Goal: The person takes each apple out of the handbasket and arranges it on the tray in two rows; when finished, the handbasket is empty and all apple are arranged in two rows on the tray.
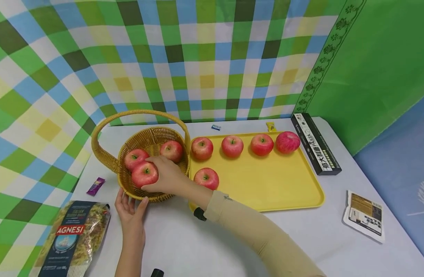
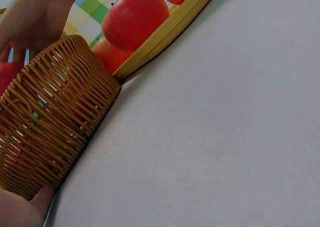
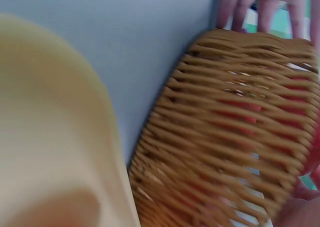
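Apple (image 1: 144,174) sits at the near side of the wicker basket (image 1: 153,140), with the right hand (image 1: 167,177) curled over it from the tray side, fingers wrapped on its flank; two more apples (image 1: 171,150) lie behind it in the same basket; the left hand (image 1: 130,209) rests flat and relaxed against the basket's near wall, likely to steady it (light wicker slides easily); five apples (image 1: 232,146) remain on the yellow tray (image 1: 288,184), which touches the basket's right side, keeping the reach short.
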`<state>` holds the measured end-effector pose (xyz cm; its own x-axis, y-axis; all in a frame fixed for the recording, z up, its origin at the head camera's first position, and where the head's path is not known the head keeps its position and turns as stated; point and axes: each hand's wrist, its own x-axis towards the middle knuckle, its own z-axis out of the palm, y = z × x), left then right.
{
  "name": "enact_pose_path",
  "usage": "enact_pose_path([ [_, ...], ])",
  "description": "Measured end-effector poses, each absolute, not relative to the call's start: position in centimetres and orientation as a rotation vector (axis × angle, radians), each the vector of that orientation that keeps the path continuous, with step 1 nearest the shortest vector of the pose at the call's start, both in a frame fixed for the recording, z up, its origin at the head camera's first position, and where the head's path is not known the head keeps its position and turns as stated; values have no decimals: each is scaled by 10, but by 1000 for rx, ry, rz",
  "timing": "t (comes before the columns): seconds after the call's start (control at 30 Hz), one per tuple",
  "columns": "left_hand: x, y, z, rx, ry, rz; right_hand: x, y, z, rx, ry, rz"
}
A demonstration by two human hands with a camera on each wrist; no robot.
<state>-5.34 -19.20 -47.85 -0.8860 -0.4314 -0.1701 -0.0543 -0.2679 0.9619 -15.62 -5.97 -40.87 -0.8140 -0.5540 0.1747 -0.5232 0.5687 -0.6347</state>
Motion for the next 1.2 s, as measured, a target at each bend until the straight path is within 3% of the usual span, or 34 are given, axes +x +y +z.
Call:
enact_pose_path([
  [0.6,-54,-194,-481,605,-1756,-2234,-128,47,-364,-743,2746,-1338],
  [1.0,-53,-192,-482,616,-1764,-2243,-127,150,-392,-409,2835,-1315],
  [1.2,-54,-193,-481,623,-1754,-2245,-124,175,-417,-296,2814,-1170],
])
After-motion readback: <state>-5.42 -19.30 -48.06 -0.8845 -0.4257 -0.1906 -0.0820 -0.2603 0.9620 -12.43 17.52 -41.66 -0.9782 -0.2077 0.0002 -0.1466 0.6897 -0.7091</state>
